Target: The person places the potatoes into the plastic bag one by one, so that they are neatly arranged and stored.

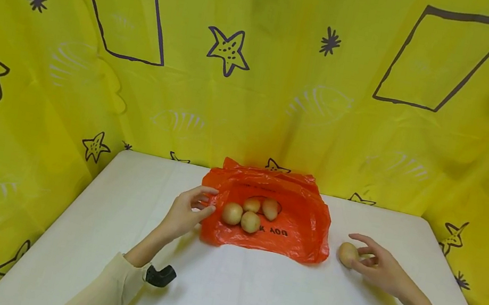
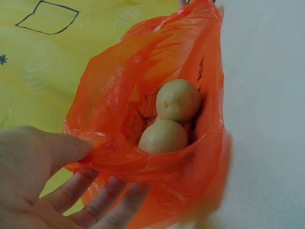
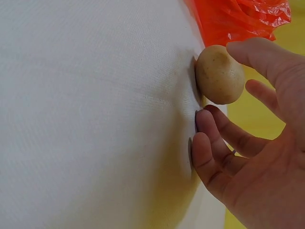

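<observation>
An orange-red plastic bag [image 1: 292,244] lies with its mouth toward me on the white table, with several potatoes [image 1: 250,222] inside. My left hand [image 1: 186,213] pinches the bag's left edge. In the left wrist view the thumb lies over the plastic rim and the fingers [image 2: 112,193] are behind it; two potatoes [image 2: 178,101] show inside. To the right of the bag, a single potato [image 1: 347,254] rests on the table. My right hand [image 1: 382,270] is beside it, the thumb touching it in the right wrist view. The other fingers [image 3: 202,152] are loosely bent, apart from the potato [image 3: 219,76].
The white table [image 1: 249,299] stretches in front of the bag and to both sides. Yellow curtains [image 1: 252,105] printed with stars and fish hang behind the table and along both sides. Each sleeve carries a black wrist device [image 1: 161,275].
</observation>
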A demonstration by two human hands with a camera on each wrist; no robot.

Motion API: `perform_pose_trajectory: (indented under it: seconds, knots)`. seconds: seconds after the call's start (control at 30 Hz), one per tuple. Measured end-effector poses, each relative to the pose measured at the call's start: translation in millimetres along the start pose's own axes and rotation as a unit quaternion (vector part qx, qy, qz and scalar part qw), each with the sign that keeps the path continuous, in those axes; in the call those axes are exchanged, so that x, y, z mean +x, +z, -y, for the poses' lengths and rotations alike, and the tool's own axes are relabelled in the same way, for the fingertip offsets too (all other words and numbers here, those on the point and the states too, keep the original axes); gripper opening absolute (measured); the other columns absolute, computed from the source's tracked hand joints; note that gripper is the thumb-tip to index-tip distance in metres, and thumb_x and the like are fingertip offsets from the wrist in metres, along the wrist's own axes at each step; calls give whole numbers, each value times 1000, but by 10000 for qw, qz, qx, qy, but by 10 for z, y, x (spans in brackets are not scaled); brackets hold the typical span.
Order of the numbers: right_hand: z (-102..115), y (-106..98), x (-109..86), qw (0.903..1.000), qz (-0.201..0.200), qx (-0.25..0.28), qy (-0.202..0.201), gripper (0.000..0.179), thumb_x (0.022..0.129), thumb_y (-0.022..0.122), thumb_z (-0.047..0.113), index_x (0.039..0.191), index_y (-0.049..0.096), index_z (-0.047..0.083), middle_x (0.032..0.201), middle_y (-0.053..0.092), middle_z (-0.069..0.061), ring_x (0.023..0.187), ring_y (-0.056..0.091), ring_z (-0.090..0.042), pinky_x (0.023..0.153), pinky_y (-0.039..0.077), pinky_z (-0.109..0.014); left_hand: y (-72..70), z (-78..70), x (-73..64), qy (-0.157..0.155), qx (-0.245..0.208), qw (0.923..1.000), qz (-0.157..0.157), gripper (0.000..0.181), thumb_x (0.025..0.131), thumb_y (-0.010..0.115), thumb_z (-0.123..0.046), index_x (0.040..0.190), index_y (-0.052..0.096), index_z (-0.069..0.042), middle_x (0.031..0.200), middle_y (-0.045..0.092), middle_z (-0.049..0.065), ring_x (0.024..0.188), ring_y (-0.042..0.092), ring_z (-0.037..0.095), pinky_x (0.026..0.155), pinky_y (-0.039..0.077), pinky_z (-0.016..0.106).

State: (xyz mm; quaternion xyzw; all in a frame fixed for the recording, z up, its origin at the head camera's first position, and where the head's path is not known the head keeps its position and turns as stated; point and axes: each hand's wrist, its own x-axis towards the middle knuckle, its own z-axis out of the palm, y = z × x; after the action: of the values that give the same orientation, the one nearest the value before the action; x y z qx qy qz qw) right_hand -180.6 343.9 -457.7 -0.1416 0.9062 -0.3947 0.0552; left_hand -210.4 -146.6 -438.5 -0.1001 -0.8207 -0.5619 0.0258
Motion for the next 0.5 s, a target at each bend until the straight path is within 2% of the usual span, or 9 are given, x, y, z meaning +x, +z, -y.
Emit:
perform_pose_trajectory:
  seconds: [0.17, 0.5]
  knots:
    - [-13, 10, 2, 9999, 124, -2, 99, 59, 93, 77, 18, 145, 52, 5, 111, 64, -15, 82, 61, -18, 70, 55, -26, 1, -6, -5, -29, -12, 10000, 7, 35, 94, 73, -3, 128, 68, -11, 107, 71, 12, 93, 68, 28, 72, 62, 37]
    - [-23, 19, 2, 9996, 206, 62, 155, 53, 93, 77, 16, 140, 55, 8, 113, 62, -15, 85, 62, -20, 72, 56, -26, 6, -3, -4, -43, 8, 10000, -27, 35, 94, 73, -3, 128, 68, -11, 107, 71, 12, 93, 68, 28, 73, 62, 35]
